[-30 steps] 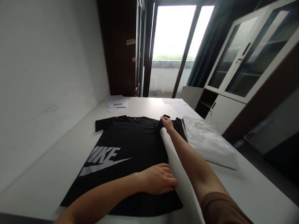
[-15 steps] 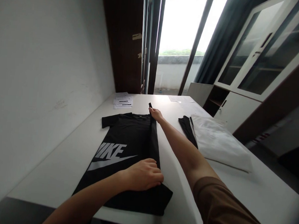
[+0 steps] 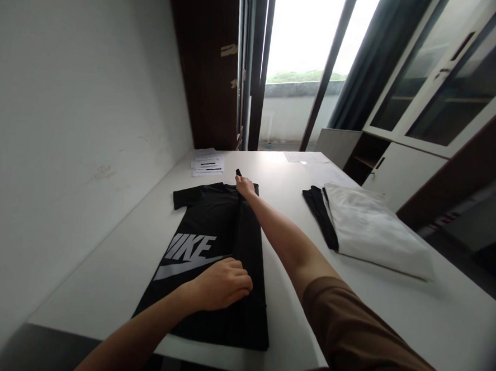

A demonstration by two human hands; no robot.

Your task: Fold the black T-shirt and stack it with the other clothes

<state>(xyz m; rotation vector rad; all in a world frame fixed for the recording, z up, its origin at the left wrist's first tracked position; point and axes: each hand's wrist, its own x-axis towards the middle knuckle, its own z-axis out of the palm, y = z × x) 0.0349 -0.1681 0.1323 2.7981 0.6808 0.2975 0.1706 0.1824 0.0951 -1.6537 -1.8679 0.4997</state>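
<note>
A black T-shirt [image 3: 211, 233] with a grey printed logo lies flat on the white table [image 3: 293, 266]. Its right side is folded over onto the middle. My left hand [image 3: 220, 283] is closed, pinching the folded edge near the hem. My right hand [image 3: 245, 186], arm stretched out, pinches the same fold at the shoulder by the collar. The shirt's left sleeve still spreads out toward the wall.
A folded white garment [image 3: 375, 229] lies on a folded black one [image 3: 320, 212] at the right of the table. Papers [image 3: 207, 163] sit at the far end by the window. A wall runs along the left. A glass-door cabinet [image 3: 443, 85] stands at the right.
Both hands have carried the shirt's right side leftward, over onto the middle of the shirt. The fold now lies farther left and flatter than before.
</note>
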